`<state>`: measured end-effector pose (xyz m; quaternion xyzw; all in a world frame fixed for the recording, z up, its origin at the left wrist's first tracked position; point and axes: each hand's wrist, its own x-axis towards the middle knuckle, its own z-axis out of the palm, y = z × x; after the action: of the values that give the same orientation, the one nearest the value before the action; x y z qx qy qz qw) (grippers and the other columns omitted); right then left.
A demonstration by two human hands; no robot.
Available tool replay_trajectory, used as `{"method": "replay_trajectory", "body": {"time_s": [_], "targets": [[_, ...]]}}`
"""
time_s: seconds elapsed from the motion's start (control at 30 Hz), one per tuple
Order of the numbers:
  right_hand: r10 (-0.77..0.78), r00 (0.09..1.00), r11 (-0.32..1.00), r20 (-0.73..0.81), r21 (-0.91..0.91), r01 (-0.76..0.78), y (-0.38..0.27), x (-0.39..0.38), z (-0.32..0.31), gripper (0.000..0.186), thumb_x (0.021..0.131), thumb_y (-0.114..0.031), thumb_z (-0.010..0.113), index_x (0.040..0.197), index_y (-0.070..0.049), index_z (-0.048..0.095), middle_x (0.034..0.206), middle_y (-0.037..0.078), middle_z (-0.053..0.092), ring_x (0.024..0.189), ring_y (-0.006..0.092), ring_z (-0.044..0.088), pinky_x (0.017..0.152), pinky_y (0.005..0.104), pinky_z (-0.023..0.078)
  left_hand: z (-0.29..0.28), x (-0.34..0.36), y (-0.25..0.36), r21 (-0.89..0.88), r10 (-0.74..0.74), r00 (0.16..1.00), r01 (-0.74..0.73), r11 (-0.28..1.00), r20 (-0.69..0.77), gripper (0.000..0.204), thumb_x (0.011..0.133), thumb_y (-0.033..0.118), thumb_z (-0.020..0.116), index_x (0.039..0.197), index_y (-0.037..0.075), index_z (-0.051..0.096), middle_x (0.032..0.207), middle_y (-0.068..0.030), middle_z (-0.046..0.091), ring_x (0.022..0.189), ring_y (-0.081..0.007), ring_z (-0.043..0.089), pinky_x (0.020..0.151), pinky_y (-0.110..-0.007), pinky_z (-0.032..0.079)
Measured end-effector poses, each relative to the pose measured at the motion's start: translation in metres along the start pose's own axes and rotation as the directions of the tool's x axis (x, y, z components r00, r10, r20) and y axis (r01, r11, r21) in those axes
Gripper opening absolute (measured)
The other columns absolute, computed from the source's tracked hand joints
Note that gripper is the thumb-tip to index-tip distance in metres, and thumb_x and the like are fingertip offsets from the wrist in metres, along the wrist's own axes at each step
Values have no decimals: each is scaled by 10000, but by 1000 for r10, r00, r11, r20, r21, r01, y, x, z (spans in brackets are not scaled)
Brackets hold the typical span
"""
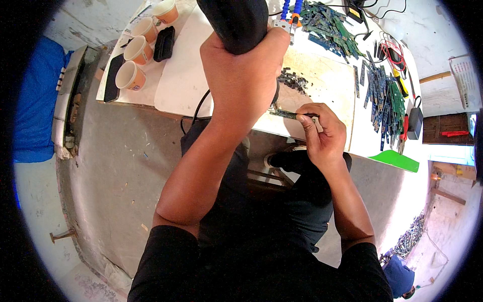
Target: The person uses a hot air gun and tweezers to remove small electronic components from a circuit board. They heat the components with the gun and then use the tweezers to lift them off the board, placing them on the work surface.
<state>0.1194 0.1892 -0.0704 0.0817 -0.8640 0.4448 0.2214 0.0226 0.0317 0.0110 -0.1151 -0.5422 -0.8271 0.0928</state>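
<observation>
My left hand (241,83) is wrapped round a thick black tool (235,22) that looks like a heat gun. Its body rises past the upper picture edge, and my hand hides most of its lower end. To the right, at the table's front edge, my right hand (324,132) is closed in a pinch. Between its thumb and fingers is a narrow green circuit board strip (283,114), its free end pointing left under the tool. Beyond the strip, small black chips (293,80) lie in a loose heap on a tan board (332,83).
Piles of circuit board strips (329,30) lie at the back and at the right (385,103). Paper cups (131,76) and a black tray (164,44) stand at the left. Pliers (404,132), a green sheet (397,160) and a black adapter (415,123) sit at the right edge.
</observation>
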Motion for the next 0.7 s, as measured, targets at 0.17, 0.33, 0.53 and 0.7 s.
{"method": "replay_trajectory", "body": {"time_s": [0.17,0.33,0.53,0.7], "targets": [[-4,1000,1000,-16,7,4,2,-1,1,61,906,5,689,966,5,677,919,154,695,808,262,681,725,310,534,2,-1,2,-25,-42,999,42,999,7,133,849,-10,639,749,29,562,587,-31,514,509,-129,481,519,-279,384],[9,999,1000,-32,15,-9,3,-3,3,55,906,13,685,959,5,674,919,149,695,778,249,678,709,301,530,0,0,1,19,-23,999,23,1000,22,124,848,-15,639,762,28,561,585,-31,510,509,-130,481,518,-280,384],[39,999,999,-28,12,-38,0,-2,2,50,907,11,687,954,2,674,920,140,698,751,219,666,686,282,515,1,0,1,-1,-55,998,55,999,10,125,851,-13,638,764,33,561,588,-32,514,508,-130,481,521,-285,390],[28,998,1000,-47,3,-28,2,-2,4,50,910,4,689,959,2,677,913,132,699,726,207,656,670,276,509,0,0,-1,9,-9,999,9,1000,39,120,854,-14,641,771,32,566,597,-34,520,514,-128,482,525,-284,394]]}}
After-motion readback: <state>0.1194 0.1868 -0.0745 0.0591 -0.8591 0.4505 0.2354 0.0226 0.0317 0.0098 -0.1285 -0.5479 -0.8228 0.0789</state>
